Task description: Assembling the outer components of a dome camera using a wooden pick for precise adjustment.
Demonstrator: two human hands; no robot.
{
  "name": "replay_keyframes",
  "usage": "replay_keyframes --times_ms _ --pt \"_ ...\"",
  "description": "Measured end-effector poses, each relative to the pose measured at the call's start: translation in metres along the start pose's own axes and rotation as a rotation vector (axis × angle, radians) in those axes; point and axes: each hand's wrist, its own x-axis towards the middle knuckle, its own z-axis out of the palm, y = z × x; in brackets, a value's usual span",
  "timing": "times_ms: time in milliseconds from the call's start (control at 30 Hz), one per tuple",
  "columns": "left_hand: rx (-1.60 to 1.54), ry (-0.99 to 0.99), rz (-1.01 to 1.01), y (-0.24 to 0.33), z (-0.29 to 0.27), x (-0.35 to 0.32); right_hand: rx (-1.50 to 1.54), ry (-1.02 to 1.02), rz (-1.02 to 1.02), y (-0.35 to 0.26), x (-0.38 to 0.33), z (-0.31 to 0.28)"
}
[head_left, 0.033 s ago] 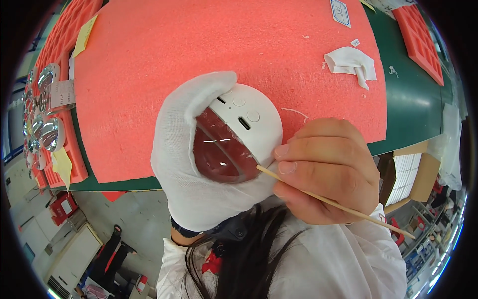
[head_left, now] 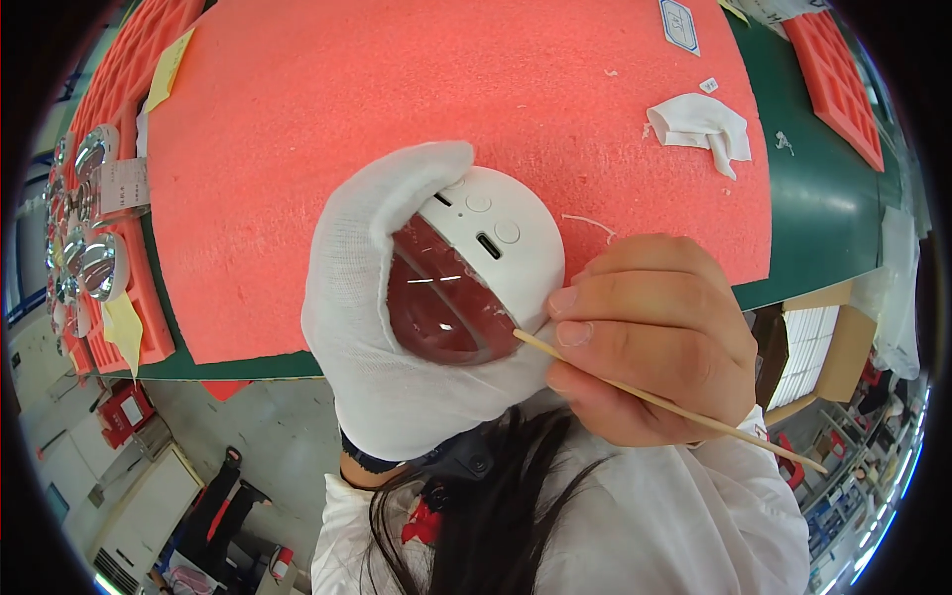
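My left hand (head_left: pixel 349 307), in a white knit glove, is closed around a round white device (head_left: pixel 526 213) with a dark red glossy dome (head_left: pixel 436 307). The white part of the device shows two round buttons and a small oval port, turned upward. My bare right hand (head_left: pixel 664 342) pinches a thin wooden stick (head_left: pixel 684 412) between thumb and fingers. The tip of that stick touches the border between dome and white shell on the device's near right side. Its other end points down to the right. The glove hides the device's left side.
A pink foam mat (head_left: pixel 258 198) covers much of the green table (head_left: pixel 818 218). A crumpled white cloth (head_left: pixel 699 127) lies at its far right, near a blue-edged label (head_left: pixel 679 27). Mirror-like domes (head_left: pixel 102 266) fill a pink foam tray at left. An open cardboard box (head_left: pixel 838 342) stands at right.
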Motion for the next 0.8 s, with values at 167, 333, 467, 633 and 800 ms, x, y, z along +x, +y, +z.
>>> replay_keyframes --times_ms 167,333,467,633,800 --pt "-0.016 0.018 0.036 -0.006 0.001 -0.002 0.012 0.033 -0.049 0.005 0.002 0.004" --pt "-0.031 0.019 0.033 -0.007 0.001 -0.003 -0.053 0.034 -0.062 0.002 0.000 0.006" --pt "-0.133 0.019 0.025 -0.008 0.002 -0.001 -0.109 -0.014 -0.089 0.002 0.001 0.003" --pt "-0.054 0.006 0.091 -0.015 0.002 -0.001 -0.115 0.009 -0.034 0.001 0.004 0.006" --pt "-0.068 0.050 0.156 -0.017 0.005 -0.001 -0.113 0.057 -0.040 -0.001 0.005 0.008"
